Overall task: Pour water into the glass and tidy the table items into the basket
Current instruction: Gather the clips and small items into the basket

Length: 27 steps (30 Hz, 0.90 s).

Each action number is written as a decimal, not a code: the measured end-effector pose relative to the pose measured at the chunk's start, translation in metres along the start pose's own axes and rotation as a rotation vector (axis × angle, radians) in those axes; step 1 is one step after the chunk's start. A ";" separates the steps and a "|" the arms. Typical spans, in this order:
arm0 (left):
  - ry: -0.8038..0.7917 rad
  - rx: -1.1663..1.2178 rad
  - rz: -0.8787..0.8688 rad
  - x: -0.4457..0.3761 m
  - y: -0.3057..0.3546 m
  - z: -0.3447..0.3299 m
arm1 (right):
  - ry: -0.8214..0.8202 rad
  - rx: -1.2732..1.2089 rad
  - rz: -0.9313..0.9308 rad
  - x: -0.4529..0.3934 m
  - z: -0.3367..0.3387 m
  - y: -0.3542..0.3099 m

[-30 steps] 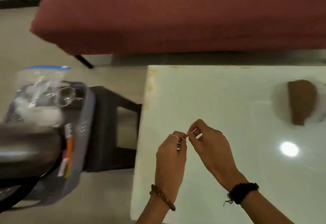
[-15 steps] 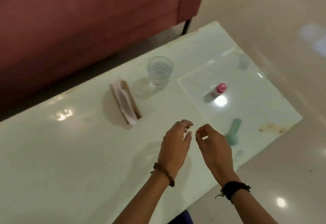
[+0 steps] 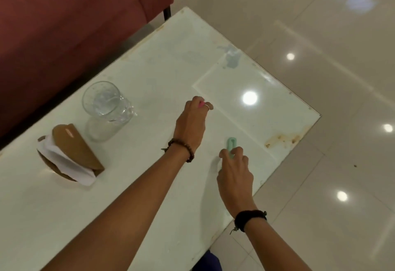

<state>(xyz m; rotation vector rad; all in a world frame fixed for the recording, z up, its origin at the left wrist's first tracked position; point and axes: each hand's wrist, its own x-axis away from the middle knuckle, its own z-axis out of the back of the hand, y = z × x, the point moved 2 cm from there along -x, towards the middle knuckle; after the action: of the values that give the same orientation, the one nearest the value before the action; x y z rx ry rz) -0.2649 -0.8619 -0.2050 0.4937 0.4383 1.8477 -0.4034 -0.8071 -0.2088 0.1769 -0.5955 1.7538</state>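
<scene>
two hands reach over the white tabletop [image 3: 149,74]. the left hand [image 3: 191,121] curls its fingers around one small pink-capped item [image 3: 201,104]; the right hand [image 3: 234,172] pinches one mint-green item [image 3: 231,143] lying flat. one glass [image 3: 106,102] holding water stands beside one wooden napkin holder [image 3: 72,153]. one basket: out of sight.

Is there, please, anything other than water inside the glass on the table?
No; the glass holds only clear water, and the napkin holder stands apart beside it on the table.
</scene>
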 end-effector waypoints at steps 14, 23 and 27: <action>0.434 0.377 0.324 0.189 -0.094 0.118 | 0.126 -0.279 0.405 0.093 -0.013 -0.123; 0.841 0.267 0.660 0.443 -0.237 0.237 | -0.106 -0.382 0.840 0.266 -0.116 -0.326; 1.002 0.230 0.892 0.567 -0.301 0.270 | -0.278 -0.403 1.014 0.363 -0.172 -0.409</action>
<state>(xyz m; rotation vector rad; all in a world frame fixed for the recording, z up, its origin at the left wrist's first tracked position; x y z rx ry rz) -0.0485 -0.2141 -0.0661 -0.2022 1.2524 2.8713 -0.0850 -0.3479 -0.0815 -0.2145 -1.3902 2.5305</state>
